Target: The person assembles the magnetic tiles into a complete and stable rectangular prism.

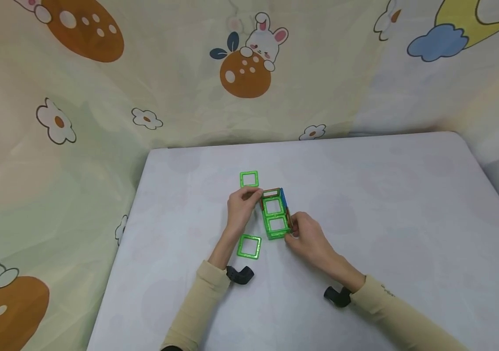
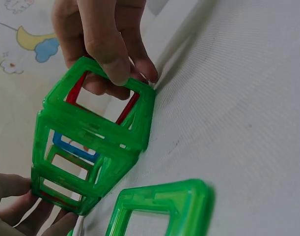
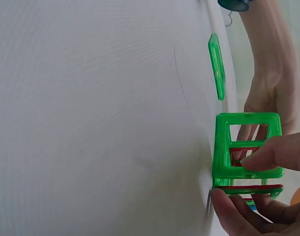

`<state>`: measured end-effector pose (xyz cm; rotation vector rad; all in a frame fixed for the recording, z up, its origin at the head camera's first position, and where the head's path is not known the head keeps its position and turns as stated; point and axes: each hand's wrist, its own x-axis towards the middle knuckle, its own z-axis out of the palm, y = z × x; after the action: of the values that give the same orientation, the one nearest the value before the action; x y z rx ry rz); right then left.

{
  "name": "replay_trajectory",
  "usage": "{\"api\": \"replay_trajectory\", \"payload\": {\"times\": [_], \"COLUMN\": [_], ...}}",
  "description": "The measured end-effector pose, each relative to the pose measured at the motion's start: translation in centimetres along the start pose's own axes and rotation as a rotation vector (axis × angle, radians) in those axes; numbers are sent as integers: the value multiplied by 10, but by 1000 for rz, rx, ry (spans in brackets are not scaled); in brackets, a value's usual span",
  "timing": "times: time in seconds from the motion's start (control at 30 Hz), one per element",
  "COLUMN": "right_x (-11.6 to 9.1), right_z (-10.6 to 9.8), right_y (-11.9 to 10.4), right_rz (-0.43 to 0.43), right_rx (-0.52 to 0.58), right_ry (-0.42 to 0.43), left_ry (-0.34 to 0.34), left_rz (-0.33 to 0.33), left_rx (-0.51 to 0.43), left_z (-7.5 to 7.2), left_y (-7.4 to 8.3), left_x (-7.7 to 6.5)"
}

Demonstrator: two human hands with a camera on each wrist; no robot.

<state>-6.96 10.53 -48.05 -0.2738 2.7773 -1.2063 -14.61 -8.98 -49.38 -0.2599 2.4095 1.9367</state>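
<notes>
A boxy structure of magnetic tiles (image 1: 274, 215) lies on the table, green on top and at its near end, with blue and red tiles at the far part and right side. My left hand (image 1: 242, 207) holds its far left corner between thumb and fingers. At the near right end, my right hand (image 1: 312, 239) grips the structure; the right wrist view shows the thumb across the green end frame (image 3: 248, 118) and fingers against a red-edged side tile (image 3: 250, 189). That side tile stands slightly apart from the end frame. Some left fingertips are hidden.
One loose green square tile (image 1: 249, 247) lies flat near my left wrist. Another green square tile (image 1: 249, 179) lies beyond my left hand. The white table (image 1: 385, 204) meets a printed cloth (image 1: 179, 73) at its far edge.
</notes>
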Motion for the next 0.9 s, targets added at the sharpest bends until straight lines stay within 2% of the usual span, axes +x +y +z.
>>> {"api": "replay_trajectory", "payload": {"times": [0.43, 0.63, 0.9], "right_x": [3, 6, 12], "right_z": [-10, -14, -16], "right_y": [10, 16, 20], "right_rz": [-9, -37, -44], "right_rx": [-45, -41, -57], "right_ry": [59, 101, 109], "left_ry": [-13, -27, -38], "left_rz": [25, -7, -43], "left_rx": [111, 131, 152], "left_z": [-11, -15, -18], "left_y": [1, 3, 5], "left_x": [-15, -24, -35]}}
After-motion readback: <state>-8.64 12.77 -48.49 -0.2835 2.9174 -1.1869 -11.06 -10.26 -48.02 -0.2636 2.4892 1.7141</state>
